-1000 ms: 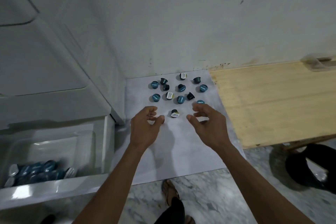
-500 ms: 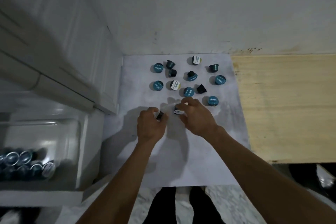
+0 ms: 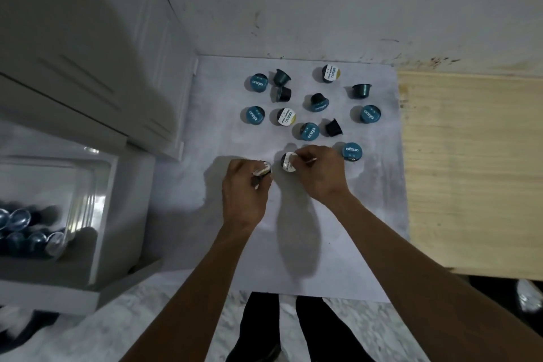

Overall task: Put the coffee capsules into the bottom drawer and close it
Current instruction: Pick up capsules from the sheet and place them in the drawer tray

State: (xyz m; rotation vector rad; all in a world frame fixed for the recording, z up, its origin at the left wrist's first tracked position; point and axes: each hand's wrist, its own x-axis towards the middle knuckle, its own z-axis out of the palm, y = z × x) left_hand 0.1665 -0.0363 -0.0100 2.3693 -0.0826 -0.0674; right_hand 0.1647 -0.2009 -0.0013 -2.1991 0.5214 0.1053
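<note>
L hand point(image 3: 245, 185) curls round a white-lidded capsule point(image 3: 262, 170) at its fingertips; R hand point(image 3: 318, 172) pinches another capsule point(image 3: 288, 162) by the rim. Probably light, stiff little cups w/ thin foil lids, so grip the rim/sidewall, not the foil. More loose capsules point(image 3: 310, 131) lie just beyond R fingers on a smooth white sheet point(image 3: 338, 244). Open bottom drawer point(image 3: 102, 214), glossy plastic, sits well to L of L hand.

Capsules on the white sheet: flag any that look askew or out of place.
Several capsules lie tipped rather than lid-up: two dark ones touching near the back left, one on its side at the back right, and a black one near the middle. Nothing looks spilled or damaged; the bottom drawer stands open.
</note>
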